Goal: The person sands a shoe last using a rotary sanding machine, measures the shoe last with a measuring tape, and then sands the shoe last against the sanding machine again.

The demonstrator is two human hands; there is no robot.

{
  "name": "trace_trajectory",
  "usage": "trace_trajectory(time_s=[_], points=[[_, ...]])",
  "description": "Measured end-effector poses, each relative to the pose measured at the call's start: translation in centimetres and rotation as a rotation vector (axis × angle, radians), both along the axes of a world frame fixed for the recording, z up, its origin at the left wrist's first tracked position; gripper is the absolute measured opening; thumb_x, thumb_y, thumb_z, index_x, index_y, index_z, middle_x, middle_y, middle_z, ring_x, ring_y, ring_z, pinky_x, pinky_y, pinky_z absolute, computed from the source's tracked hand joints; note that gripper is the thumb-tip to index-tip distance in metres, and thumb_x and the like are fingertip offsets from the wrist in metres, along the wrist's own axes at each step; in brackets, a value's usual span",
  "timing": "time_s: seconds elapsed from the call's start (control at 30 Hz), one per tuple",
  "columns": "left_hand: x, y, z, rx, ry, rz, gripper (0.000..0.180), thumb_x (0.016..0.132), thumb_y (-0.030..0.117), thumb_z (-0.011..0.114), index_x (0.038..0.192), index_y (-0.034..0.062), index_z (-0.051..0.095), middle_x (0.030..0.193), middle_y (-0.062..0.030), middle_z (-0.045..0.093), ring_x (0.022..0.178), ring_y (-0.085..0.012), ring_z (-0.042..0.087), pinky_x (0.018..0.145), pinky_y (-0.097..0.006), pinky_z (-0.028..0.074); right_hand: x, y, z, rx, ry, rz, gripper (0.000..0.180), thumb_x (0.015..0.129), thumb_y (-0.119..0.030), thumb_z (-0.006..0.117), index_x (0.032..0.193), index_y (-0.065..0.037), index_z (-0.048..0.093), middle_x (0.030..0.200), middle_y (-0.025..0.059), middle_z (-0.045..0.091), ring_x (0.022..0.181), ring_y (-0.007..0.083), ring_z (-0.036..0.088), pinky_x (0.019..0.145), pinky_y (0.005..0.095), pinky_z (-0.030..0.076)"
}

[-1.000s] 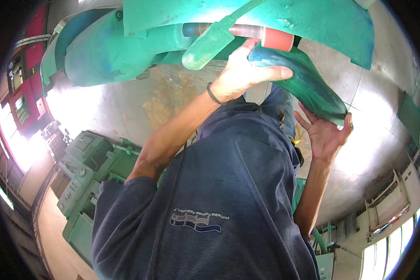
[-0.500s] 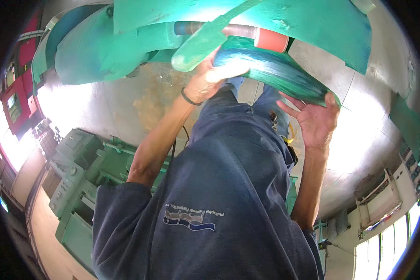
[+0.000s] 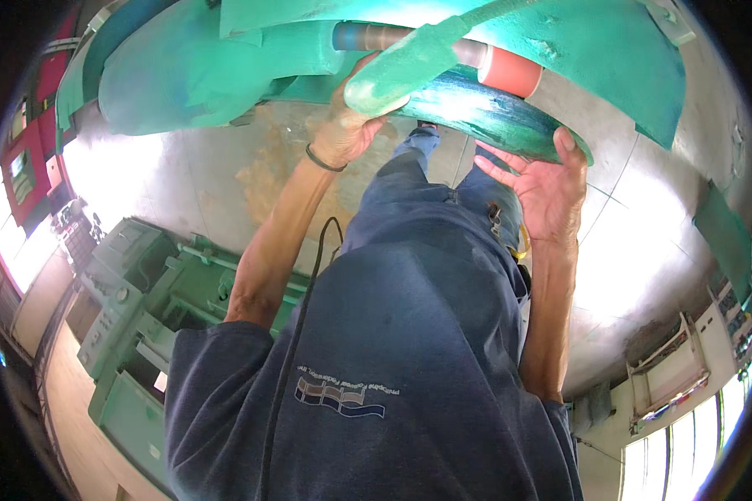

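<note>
A long, glossy, curved piece (image 3: 493, 118), green and dark blue, lies across the upper middle; its exact kind I cannot tell. My right hand (image 3: 547, 188) grips its right end, the thumb at the edge and the fingers spread underneath. At its left end is my left hand (image 3: 342, 129), closed round it, with its fingers partly behind a green paddle-shaped plate (image 3: 409, 71). Just above the piece sits a red-orange sleeve (image 3: 510, 72) on a brown and blue shaft (image 3: 376, 37). Whether piece and sleeve touch I cannot see.
A large green machine housing (image 3: 175, 67) spans the top. Another green machine (image 3: 142, 301) stands at the left. A dark cord (image 3: 309, 284) runs down beside my left arm. Tiled floor (image 3: 217, 179) shows below, and a pale rack (image 3: 668, 367) is at the lower right.
Both hands and the glossy piece have moved left relative to the machine. The right end of the piece is higher now. More of the left hand lies behind the paddle-shaped plate.
</note>
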State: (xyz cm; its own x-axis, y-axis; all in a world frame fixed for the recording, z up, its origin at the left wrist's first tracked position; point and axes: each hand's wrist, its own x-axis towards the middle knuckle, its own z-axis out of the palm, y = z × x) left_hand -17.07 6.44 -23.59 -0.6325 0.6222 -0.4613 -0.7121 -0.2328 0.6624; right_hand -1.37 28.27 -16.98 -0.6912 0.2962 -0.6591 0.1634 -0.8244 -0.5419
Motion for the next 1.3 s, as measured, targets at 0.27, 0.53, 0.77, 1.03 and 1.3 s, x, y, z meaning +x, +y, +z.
trace_trajectory(time_s=[0.27,0.53,0.77,1.03,1.3], points=[[0.5,-1.0,-1.6,0.015,-0.078,-0.019,0.08,0.085,0.002,0.066,0.153,0.0015,0.023,0.132,-0.0145,0.053,0.119,-0.0231,0.057,0.103,-0.038,0.048,0.5,0.0,0.9,0.029,-0.004,-0.01,0.063,0.086,-0.044,0.069,0.121,0.006,0.055,0.125,0.0224,0.06,0.111,0.0496,0.061,0.094,0.0604,0.051],[0.8,-0.7,-4.3,0.047,-0.138,0.044,0.078,0.086,0.003,0.064,0.152,0.0001,0.022,0.137,-0.0156,0.05,0.128,-0.0262,0.051,0.112,-0.042,0.041,-0.2,0.4,-0.2,0.041,-0.037,-0.023,0.053,0.085,-0.034,0.073,0.116,0.006,0.057,0.12,0.0195,0.062,0.108,0.0462,0.063,0.09,0.0587,0.054],[1.9,-0.8,-1.6,0.047,-0.084,-0.033,0.079,0.086,0.003,0.063,0.154,0.002,0.021,0.137,-0.0153,0.05,0.127,-0.0246,0.052,0.11,-0.04,0.042,1.4,0.1,2.5,0.083,-0.051,-0.027,0.046,0.087,-0.035,0.071,0.111,0.002,0.058,0.113,0.0201,0.064,0.106,0.0448,0.064,0.092,0.0599,0.052],[0.9,0.0,-3.9,0.1,-0.167,0.041,0.078,0.087,-0.004,0.062,0.154,0.0054,0.023,0.125,-0.0137,0.058,0.113,-0.0227,0.061,0.097,-0.036,0.052,0.7,0.4,0.6,0.061,-0.046,-0.047,0.057,0.086,-0.042,0.07,0.117,0.004,0.056,0.123,0.0226,0.061,0.108,0.0465,0.063,0.094,0.0591,0.051],[0.4,0.6,-4.0,0.052,-0.142,0.037,0.081,0.086,-0.004,0.065,0.154,0.0055,0.022,0.125,-0.0136,0.058,0.113,-0.0234,0.061,0.097,-0.037,0.052,0.2,0.2,-0.3,0.05,-0.048,-0.058,0.067,0.086,-0.044,0.069,0.124,0.008,0.051,0.123,0.0264,0.06,0.111,0.0483,0.061,0.094,0.0588,0.051]])
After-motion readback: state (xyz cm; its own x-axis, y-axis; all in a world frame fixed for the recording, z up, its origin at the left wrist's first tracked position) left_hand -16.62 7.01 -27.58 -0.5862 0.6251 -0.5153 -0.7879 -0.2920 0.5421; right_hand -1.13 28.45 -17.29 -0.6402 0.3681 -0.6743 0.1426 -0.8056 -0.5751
